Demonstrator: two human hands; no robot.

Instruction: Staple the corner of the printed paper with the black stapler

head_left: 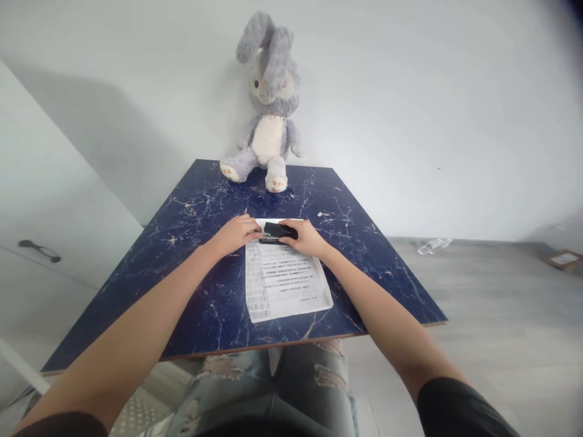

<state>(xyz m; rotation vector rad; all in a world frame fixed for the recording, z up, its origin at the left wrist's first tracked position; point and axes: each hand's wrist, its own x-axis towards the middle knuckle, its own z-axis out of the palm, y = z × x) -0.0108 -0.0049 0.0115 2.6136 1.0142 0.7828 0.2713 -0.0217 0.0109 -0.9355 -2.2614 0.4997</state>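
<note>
A black stapler [279,232] lies across the far edge of a stack of printed paper [291,282], its jaw end pointing left. My right hand [306,237] is wrapped round the stapler's right end, thumb on the near side and fingers on the far side. At the far left corner of the paper, my left hand [237,235] has its fingers bent together beside the stapler's jaw. Whether its fingertips pinch the paper's corner or only rest there is hard to make out. The printed lines face up, with a band of barcode-like marks down the left side.
The blue marbled table [209,212] carries a grey plush rabbit [268,133] at its far edge, against the white wall. A small white scrap [323,213] lies right of the paper. A cabinet with a black handle [40,250] stands left; a clear plastic item [433,245] lies on the floor.
</note>
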